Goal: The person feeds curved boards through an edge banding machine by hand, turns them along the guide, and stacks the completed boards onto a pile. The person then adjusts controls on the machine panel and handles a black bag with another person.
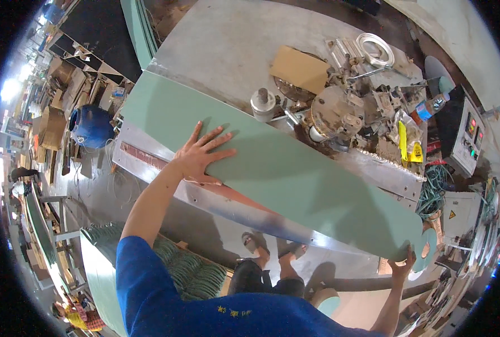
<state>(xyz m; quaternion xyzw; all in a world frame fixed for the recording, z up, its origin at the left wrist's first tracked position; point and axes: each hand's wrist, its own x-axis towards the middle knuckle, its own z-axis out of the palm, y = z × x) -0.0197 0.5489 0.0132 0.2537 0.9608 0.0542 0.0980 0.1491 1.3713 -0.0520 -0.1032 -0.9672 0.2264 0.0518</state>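
A long pale green board (295, 168) lies slantwise across the machine's metal table, from the upper left to the lower right. My left hand (200, 156) rests flat on its left half with the fingers spread. At the right end, my right hand (404, 264) grips the near corner of the board, its fingers partly hidden by the edge. A metal bed (199, 200) with a reddish strip shows beneath the board's near side. Just beyond the board stands a greasy round machine head (335, 114), with a metal cylinder (263, 104) to its left.
A control box (466, 135) with lit displays stands at the right. Near it are a bottle (429, 108), a yellow packet (410, 143) and a white coil (375, 49). Stacked green pieces (188, 272) sit at my left side. Farther left is a blue drum (92, 126).
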